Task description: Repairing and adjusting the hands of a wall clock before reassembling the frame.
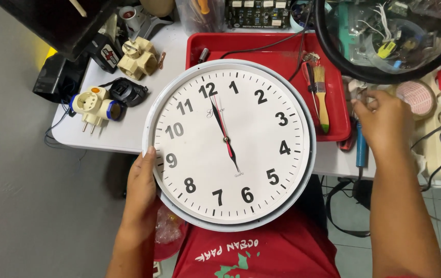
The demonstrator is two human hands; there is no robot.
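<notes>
My left hand [142, 191] has its thumb over the rim and its fingers tucked behind, clamped on the lower-left edge of the round white wall clock [229, 145], which I hold face-up above my lap and against the front edge of the white table [128, 128]. My right hand [382, 121] reaches to the table's right side, fingers curled near a roll of tape [416, 97]; I can't tell if they grip anything. A red tray [282, 54] behind the clock holds a paintbrush [321, 95]. Plug adapters [94, 105] sit left.
</notes>
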